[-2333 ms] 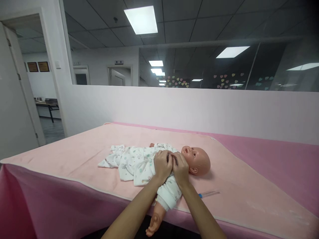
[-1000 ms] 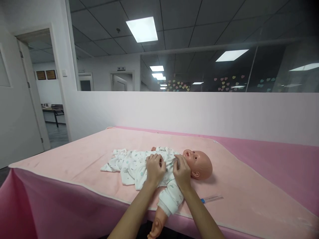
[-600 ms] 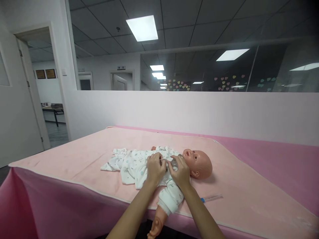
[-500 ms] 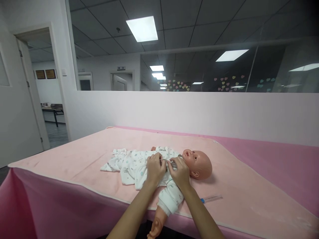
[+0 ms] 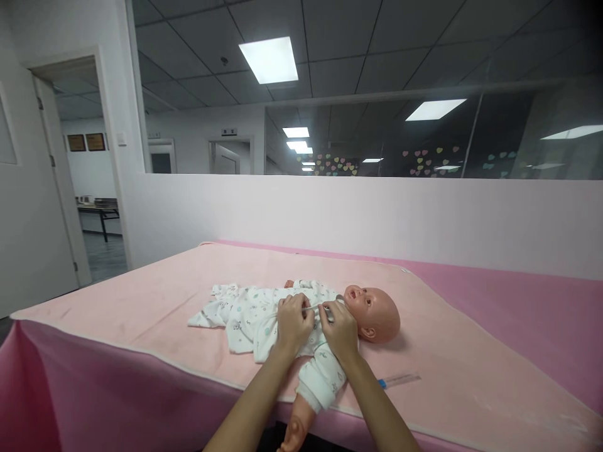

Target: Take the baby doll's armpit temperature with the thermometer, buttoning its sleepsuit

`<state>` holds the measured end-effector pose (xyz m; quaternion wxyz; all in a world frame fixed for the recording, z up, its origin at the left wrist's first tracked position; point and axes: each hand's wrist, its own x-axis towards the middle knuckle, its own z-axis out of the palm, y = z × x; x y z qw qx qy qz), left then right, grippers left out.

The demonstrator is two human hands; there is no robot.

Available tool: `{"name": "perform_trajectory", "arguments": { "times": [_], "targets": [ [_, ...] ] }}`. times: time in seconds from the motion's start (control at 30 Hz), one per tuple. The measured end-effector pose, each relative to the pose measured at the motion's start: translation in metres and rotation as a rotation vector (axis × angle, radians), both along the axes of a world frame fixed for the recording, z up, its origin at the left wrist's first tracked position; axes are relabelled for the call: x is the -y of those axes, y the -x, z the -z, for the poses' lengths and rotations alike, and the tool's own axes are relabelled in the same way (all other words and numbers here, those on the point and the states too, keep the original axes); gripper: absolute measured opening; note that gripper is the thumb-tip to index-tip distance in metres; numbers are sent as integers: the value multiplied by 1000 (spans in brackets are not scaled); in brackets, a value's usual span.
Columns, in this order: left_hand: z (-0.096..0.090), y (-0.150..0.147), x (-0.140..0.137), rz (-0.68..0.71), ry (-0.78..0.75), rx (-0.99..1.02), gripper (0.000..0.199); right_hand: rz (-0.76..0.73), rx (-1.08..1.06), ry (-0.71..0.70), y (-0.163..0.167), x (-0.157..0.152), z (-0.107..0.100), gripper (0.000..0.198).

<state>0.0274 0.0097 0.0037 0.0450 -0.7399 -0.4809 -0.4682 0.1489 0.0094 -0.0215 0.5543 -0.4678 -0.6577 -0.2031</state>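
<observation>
A baby doll (image 5: 374, 314) lies on its back, its head to the right, dressed in a white printed outfit (image 5: 249, 314). Over the doll's chest, my left hand (image 5: 294, 323) pinches a thin white tie string (image 5: 308, 308). My right hand (image 5: 340, 326), closer to the doll's neck, has its fingers closed on the other part of the same string, which runs short and taut between the two hands. Part of the chest fabric is hidden beneath my fingers. One doll arm (image 5: 301, 417) hangs over the front edge of the table.
Beside my right forearm lies a clear plastic tube with a blue end (image 5: 400, 380). A peach pad (image 5: 141, 295) covers the table over a pink cloth (image 5: 141, 383). Behind stands a white half wall (image 5: 330, 213) with glass above; an open door (image 5: 42, 188) is at left.
The string between my hands has gone from slightly curved to straighter. Both hands stay over the doll's chest, and the view has tilted up slightly.
</observation>
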Motion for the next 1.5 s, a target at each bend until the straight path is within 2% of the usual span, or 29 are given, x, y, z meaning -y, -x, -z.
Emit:
{"name": "perform_trajectory", "arguments": {
  "times": [0.4, 0.67, 1.5],
  "targets": [
    [4, 0, -4, 3, -19, 10, 12, -11, -11, -7, 1, 0, 1, 23],
    [2, 0, 0, 36, -3, -17, 9, -11, -17, 9, 0, 0, 1, 23],
    [6, -3, -2, -11, -62, -61, 4, 2, -18, 17, 0, 0, 1, 23]
  ]
}}
